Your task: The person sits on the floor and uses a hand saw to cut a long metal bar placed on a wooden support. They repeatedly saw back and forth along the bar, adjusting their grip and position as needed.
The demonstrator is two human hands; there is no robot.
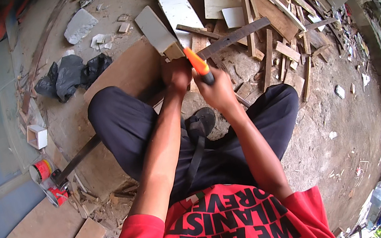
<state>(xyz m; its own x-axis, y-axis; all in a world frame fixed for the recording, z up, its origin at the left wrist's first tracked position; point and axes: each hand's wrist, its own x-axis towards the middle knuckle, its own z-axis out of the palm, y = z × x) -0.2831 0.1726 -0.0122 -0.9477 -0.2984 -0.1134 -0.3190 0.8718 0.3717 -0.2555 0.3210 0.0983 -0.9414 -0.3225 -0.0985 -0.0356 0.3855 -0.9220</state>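
At the near-left edge of the scrap-wood pile (276,14), you've got your right hand (219,92) wrapped around the handle of an orange-and-black tool (197,61), orange part angled up and away from you; its working end can't be made out. Your left hand (176,74) is at the near end of the pale board (154,29), right where raw wood shows; fingers mostly hidden, so can't tell if you're pinching it or just pressing. Hands are close together, neither spread wide. The board points away from you, beside a white panel (180,8), with a brown sheet (119,75) to its left. A dark strip (237,37) lies to the right, behind the tool. Step in hand, my call: working that board end with the tool, left side steadying. Next move calls for a firm brace on the board, left fingers clear of the tool's line, and a controlled right-hand stroke.
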